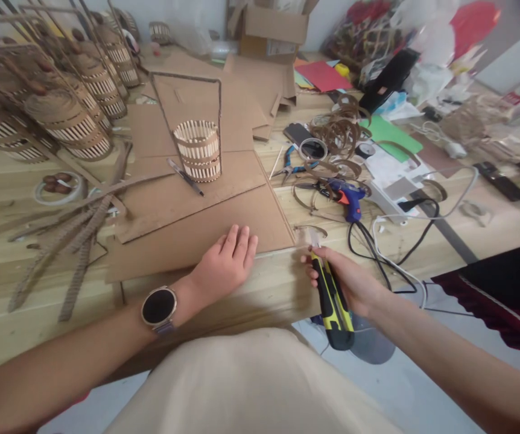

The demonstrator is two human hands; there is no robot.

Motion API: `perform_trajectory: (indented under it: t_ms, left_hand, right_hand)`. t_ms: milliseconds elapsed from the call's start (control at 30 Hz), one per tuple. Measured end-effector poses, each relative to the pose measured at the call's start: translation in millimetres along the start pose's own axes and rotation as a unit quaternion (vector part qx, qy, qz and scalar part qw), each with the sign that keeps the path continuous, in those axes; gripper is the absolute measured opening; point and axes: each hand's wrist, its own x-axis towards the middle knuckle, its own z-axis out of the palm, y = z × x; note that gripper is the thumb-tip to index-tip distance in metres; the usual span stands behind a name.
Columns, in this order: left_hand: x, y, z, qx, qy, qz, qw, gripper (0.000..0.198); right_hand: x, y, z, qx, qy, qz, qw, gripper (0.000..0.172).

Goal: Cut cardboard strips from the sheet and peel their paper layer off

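My left hand [230,259] lies flat with its fingers stretched out on a sheet of cardboard [160,253] near the table's front edge. In my right hand [348,274] is a yellow and black utility knife [331,295], its blade pointing away from me and sticking out at the front. The knife is beside the cardboard's right corner, over the table edge. Farther back on the cardboard stands a small basket [198,150] of light sticks and brown bands, with a tall square handle. A pen [185,176] lies just in front of it.
Several finished stick lanterns or baskets [74,123] crowd the back left. Corrugated cardboard strips [83,241] lie at left by a tape roll [60,188] holding brown balls. At right are a blue glue gun [348,196], pliers [294,161], curled brown strips [339,129] and cables [373,253].
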Motion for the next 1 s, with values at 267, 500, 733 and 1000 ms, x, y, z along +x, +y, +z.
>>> perform_trajectory:
  t_ms: [267,500,733,1000]
  left_hand:
    - [3.9,6.6,6.7,-0.083,-0.089,0.015,0.992,0.038]
    - [5.7,6.1,3.1,-0.037,-0.137,0.046,0.989,0.042]
    - [3.1,2.9,3.4,-0.043,-0.129,0.070,0.988,0.044]
    - [2.7,-7.7,7.3,-0.063,-0.099,0.101,0.988,0.039]
  right_hand:
    - [-42.8,46.1,5.3,0.089,-0.007,0.029,0.996,0.021]
    - [-17.0,29.3,-31.1,-0.129,0.022,-0.093,0.987,0.047]
    - [2.4,11.4,-66.0,-0.515,0.012,-0.239,0.823,0.052]
    - [9.7,3.8,-77.1,-0.678,0.022,-0.317,0.662,0.055]
